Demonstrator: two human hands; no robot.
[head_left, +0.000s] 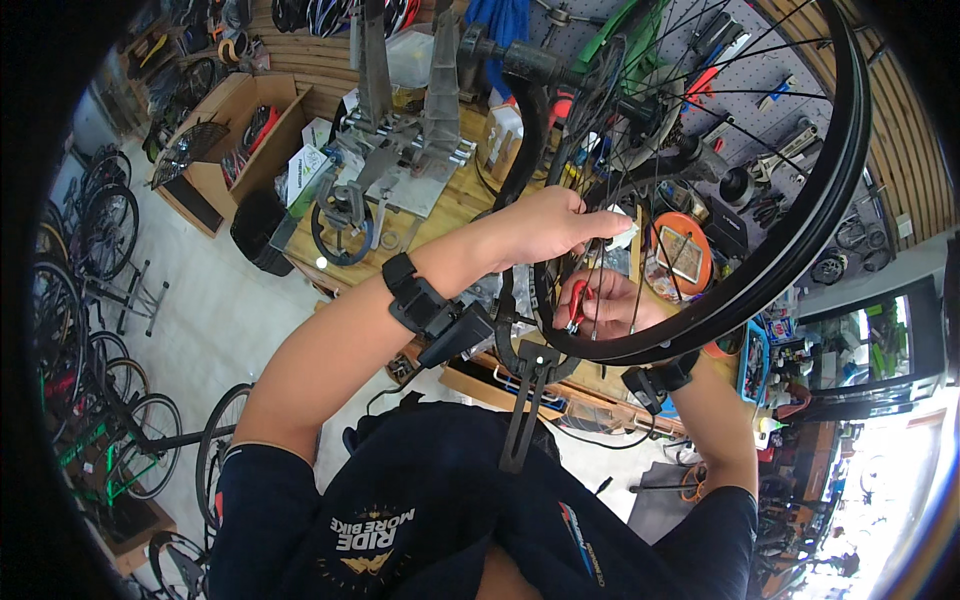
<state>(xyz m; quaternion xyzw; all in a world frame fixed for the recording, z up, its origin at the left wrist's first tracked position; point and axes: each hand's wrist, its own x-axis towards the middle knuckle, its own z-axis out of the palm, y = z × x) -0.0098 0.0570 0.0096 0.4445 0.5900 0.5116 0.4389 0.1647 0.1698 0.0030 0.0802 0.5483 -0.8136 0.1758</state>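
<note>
the spoked bicycle wheel [852,130] was mounted in a black truing stand [533,130], and both bare hands were at the wheel's lower left part. the right hand [615,303] had thumb and fingers pinched on a small red spoke wrench [579,298], whose tip was down near the wheel's rim; whether it touched a spoke nipple could not be told. the left hand [555,226] was just above it among the wheel's spokes, fingers curled in and thumb laid out straight; whether it had hold of a spoke could not be told. below and behind the wheel was the wooden workbench [462,180]. an orange dish [705,262] showed through the wheel's spokes, a handwheel [343,253] was left of the wheel, and a pegboard [765,60] with hanging tools was behind the wheel.
</note>
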